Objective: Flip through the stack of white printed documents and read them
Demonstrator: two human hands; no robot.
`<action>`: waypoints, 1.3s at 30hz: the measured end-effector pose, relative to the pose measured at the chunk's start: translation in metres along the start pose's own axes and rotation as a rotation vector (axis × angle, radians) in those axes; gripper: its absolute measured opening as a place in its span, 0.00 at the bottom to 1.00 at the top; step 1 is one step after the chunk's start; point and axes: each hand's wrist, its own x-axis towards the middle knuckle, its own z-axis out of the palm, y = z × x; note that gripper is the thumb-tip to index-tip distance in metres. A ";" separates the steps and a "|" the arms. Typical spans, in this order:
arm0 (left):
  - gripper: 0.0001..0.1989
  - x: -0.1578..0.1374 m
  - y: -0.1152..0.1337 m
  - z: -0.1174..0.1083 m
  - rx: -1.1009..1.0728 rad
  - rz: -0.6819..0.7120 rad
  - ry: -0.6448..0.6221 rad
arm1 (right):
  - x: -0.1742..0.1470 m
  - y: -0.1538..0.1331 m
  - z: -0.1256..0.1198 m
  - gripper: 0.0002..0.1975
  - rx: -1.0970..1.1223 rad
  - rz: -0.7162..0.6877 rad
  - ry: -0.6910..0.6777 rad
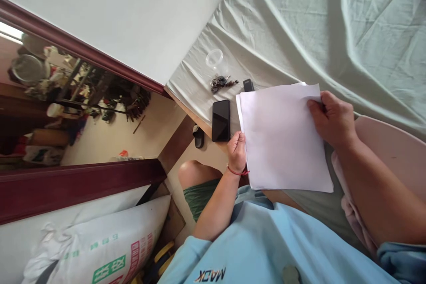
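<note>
A small stack of white paper sheets (282,142) is held up over my lap, at the edge of the bed. My left hand (237,150), with a red string round the wrist, grips the stack's left edge. At the upper right corner, my right hand (334,117) pinches the sheets between thumb and fingers. The sheets are slightly out of line along the left and top edges. Left of the paper lies a black smartphone (221,120), screen up. Just behind the stack, a small black object (248,84) is partly hidden by the paper.
On the pale green bedsheet (299,31) lie a bunch of keys (219,82) and a clear round plastic container (214,58). Pink fabric (392,146) is at the right. A slipper (199,136) rests on the floor. A full white sack (109,239) stands at lower left, below a doorway.
</note>
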 end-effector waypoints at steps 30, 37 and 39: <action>0.23 -0.003 0.005 0.000 0.287 0.092 -0.014 | -0.001 -0.004 0.007 0.09 -0.050 0.073 -0.016; 0.23 -0.004 0.004 0.001 0.409 0.172 -0.016 | -0.001 0.006 0.016 0.34 -0.210 -0.160 0.070; 0.23 -0.004 0.006 0.002 0.428 0.189 -0.020 | -0.002 0.004 0.017 0.34 -0.279 -0.280 0.068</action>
